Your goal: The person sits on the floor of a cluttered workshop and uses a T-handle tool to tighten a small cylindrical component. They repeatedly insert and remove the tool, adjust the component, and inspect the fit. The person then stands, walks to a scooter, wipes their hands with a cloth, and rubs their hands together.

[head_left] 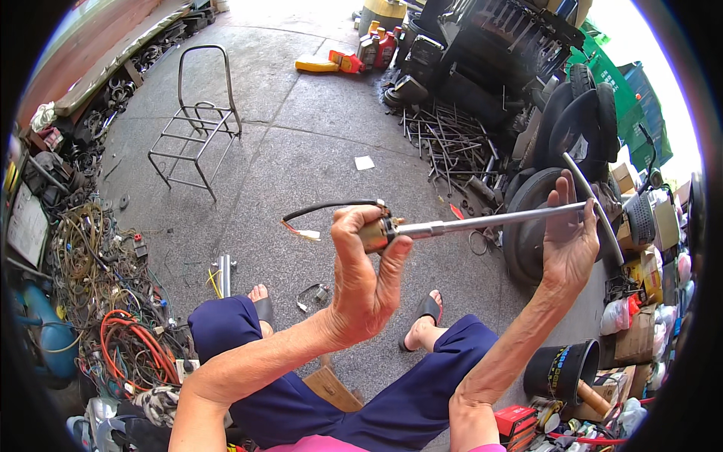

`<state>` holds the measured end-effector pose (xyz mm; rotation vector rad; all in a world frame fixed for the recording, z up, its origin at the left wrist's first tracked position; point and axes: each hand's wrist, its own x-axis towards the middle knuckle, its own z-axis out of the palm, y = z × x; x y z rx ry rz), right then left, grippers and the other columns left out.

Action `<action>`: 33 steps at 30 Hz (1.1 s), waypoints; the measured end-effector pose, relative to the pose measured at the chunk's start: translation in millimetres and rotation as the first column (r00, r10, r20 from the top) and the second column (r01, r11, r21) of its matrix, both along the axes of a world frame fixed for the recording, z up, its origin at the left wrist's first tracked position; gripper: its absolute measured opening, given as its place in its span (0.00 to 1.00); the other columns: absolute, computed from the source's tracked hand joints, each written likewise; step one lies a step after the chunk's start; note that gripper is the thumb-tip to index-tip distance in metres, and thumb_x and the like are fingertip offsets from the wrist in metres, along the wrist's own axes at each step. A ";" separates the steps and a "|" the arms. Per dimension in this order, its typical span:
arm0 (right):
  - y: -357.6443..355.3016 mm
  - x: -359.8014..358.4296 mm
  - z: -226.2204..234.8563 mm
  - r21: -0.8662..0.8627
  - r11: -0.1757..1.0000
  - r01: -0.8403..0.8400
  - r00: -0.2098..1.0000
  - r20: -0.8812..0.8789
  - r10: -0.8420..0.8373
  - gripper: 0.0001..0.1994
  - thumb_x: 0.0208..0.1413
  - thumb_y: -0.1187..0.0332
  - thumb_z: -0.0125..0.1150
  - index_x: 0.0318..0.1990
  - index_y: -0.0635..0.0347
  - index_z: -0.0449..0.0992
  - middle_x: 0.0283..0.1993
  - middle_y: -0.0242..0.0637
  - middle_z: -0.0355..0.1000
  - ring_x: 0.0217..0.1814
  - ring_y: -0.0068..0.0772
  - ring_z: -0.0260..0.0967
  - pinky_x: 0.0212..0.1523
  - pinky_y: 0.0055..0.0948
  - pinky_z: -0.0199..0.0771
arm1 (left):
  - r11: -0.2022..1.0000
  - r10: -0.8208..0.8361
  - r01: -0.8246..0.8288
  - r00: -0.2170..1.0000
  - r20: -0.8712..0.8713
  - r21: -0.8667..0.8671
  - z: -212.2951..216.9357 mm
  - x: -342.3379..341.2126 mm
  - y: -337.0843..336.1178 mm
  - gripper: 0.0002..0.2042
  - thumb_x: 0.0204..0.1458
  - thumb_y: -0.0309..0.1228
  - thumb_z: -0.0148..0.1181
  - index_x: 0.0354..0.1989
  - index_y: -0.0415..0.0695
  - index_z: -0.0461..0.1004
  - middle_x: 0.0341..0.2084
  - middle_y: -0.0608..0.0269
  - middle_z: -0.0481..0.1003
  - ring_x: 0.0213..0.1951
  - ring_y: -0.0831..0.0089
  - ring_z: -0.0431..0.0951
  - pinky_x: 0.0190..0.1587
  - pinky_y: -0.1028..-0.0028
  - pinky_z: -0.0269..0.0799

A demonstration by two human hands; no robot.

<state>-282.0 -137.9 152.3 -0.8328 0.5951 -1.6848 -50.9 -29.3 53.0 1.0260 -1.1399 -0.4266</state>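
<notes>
My left hand is closed around a small brass-coloured cylindrical motor, pinching it between thumb and fingers. From the motor a long thin silver rod reaches right, slightly upward. A black cable loops off its left side, ending in thin wires and a white connector. My right hand is raised at the rod's far end, with its fingers stretched upward. The rod crosses in front of the palm, and its tip appears to rest against the hand. Whether that hand grips the rod is hard to see.
A bare metal chair frame stands far left. Tangled wires heap up at left; metal rods lie at far right. A black bucket stands near right. Between my feet lie a small wired connector and a wooden stool.
</notes>
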 end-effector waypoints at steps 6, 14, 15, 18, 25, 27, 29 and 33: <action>2.6 -5.5 4.7 0.101 0.943 0.316 0.947 -0.102 -0.306 0.17 0.66 0.58 0.42 0.48 0.64 0.67 0.49 0.56 0.71 0.45 0.41 0.75 0.38 0.35 0.81 | 0.999 0.037 -0.037 0.998 0.046 0.006 -5.7 8.2 3.6 0.19 0.62 0.34 0.48 0.52 0.38 0.51 0.40 0.60 0.62 0.38 0.81 0.65 0.45 0.79 0.64; 2.4 -23.9 -2.9 -0.037 0.997 0.063 0.947 0.319 -0.048 0.21 0.67 0.57 0.38 0.49 0.71 0.66 0.53 0.57 0.68 0.31 0.27 0.70 0.26 0.23 0.69 | 0.990 0.085 -0.082 0.996 0.023 -0.118 10.9 27.6 0.2 0.12 0.62 0.35 0.47 0.42 0.39 0.57 0.28 0.65 0.61 0.27 0.83 0.60 0.30 0.81 0.60; 2.2 -25.2 -3.4 -0.051 0.998 0.021 0.931 0.364 -0.001 0.21 0.67 0.57 0.38 0.49 0.71 0.66 0.54 0.56 0.68 0.30 0.26 0.69 0.26 0.23 0.69 | 0.994 0.083 -0.084 0.996 -0.019 -0.071 16.4 28.0 2.0 0.10 0.63 0.34 0.46 0.42 0.40 0.58 0.26 0.66 0.61 0.26 0.84 0.59 0.29 0.81 0.59; 4.5 -16.5 0.7 -0.133 0.991 -0.015 0.929 0.365 0.063 0.21 0.67 0.57 0.40 0.51 0.71 0.64 0.56 0.55 0.66 0.28 0.24 0.64 0.26 0.22 0.66 | 0.993 0.114 -0.112 0.985 -0.133 0.025 30.2 28.8 3.2 0.06 0.64 0.30 0.42 0.38 0.41 0.61 0.21 0.73 0.61 0.23 0.88 0.57 0.24 0.81 0.57; 39.6 13.9 16.3 -0.185 0.976 0.112 0.973 0.222 -0.069 0.22 0.67 0.56 0.40 0.47 0.74 0.62 0.47 0.50 0.67 0.29 0.23 0.59 0.26 0.19 0.61 | 0.984 0.059 0.032 0.871 -0.488 0.176 10.1 28.3 -5.8 0.13 0.60 0.40 0.53 0.34 0.43 0.63 0.20 0.70 0.66 0.17 0.87 0.65 0.18 0.84 0.61; 50.8 31.2 28.7 -0.186 0.957 0.224 0.964 0.184 -0.191 0.21 0.67 0.57 0.40 0.45 0.73 0.64 0.45 0.48 0.67 0.26 0.23 0.54 0.23 0.19 0.55 | 0.985 0.048 0.049 0.849 -0.527 0.168 13.7 28.4 -11.0 0.17 0.56 0.45 0.57 0.32 0.44 0.62 0.17 0.70 0.66 0.12 0.85 0.65 0.13 0.84 0.61; 52.5 27.0 29.7 -0.238 0.954 0.183 0.979 0.137 -0.154 0.21 0.67 0.57 0.41 0.44 0.73 0.64 0.44 0.46 0.67 0.25 0.22 0.52 0.22 0.19 0.52 | 0.980 0.059 0.047 0.859 -0.509 0.194 21.6 28.5 -10.5 0.20 0.55 0.49 0.56 0.31 0.46 0.60 0.12 0.72 0.64 0.11 0.85 0.66 0.12 0.84 0.60; 47.6 23.4 31.1 -0.296 0.949 0.106 0.982 0.180 -0.053 0.18 0.66 0.59 0.43 0.40 0.72 0.63 0.34 0.39 0.60 0.21 0.21 0.45 0.19 0.21 0.46 | 0.978 0.039 0.068 0.872 -0.488 0.199 16.8 33.1 -9.2 0.19 0.54 0.48 0.58 0.32 0.43 0.63 0.21 0.69 0.69 0.19 0.85 0.69 0.22 0.82 0.66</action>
